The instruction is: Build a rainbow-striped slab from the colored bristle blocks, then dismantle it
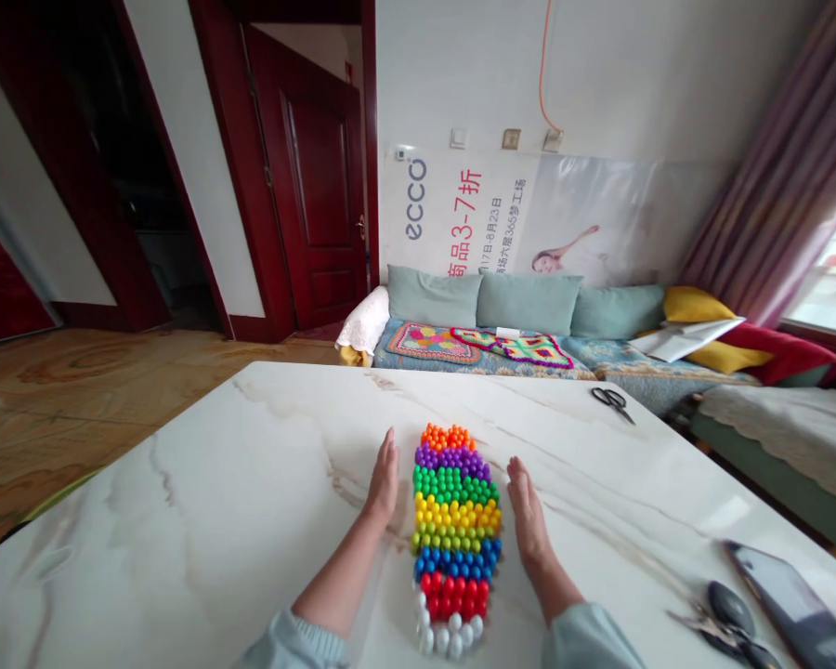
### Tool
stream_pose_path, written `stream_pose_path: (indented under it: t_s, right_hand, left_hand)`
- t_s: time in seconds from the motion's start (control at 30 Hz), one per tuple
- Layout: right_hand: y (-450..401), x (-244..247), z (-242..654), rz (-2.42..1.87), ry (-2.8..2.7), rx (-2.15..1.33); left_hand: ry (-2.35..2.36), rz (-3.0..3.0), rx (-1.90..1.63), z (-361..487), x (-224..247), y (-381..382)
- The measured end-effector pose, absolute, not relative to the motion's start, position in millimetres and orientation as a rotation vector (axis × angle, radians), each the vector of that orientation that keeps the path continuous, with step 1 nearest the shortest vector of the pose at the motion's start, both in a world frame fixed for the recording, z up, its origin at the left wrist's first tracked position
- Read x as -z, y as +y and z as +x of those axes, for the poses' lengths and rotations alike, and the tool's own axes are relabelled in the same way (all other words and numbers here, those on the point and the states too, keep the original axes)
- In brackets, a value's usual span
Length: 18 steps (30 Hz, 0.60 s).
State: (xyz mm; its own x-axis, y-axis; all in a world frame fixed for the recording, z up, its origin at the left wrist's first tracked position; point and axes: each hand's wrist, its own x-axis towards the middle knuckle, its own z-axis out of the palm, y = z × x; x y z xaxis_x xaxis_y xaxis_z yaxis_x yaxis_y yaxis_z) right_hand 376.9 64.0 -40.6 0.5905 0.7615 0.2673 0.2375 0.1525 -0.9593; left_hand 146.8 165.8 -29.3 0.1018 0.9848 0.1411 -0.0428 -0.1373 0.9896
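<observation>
A long flat piece of beadwork (456, 516) lies on the marble-patterned table between my hands. Its round beads run in bands of orange, purple, green, yellow, olive, blue and red, with white ones at the near end. My left hand (385, 478) stands on edge just left of it, fingers stretched out and pointing away from me. On the other side, my right hand (528, 511) is held much the same way, with straight fingers. A small gap shows between each hand and the beads. Neither hand holds anything.
The white table (251, 483) has scissors (613, 404) near its far right corner. At the near right lie pliers (717, 618) with dark handles and a phone (801, 595). Behind the table stands a sofa (424, 367) with green cushions; a dark red door (313, 177) is at the back left.
</observation>
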Motion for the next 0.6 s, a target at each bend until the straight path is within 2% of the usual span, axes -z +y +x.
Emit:
stream_pose_path:
  t_s: [0.13,0.27,0.6]
  right_hand:
    - [108,31,386,-1.388,-1.025,-0.680]
    - [129,23,380,-1.394,-1.170,-0.807]
    - [142,8,378,-1.407,-1.241,-0.888]
  left_hand:
    - [0.944,1.339,-1.136,169,27,203]
    - [0.818,1.363,-0.971,176,23,202]
    - [0.730,1.510,-0.902,188,12,211]
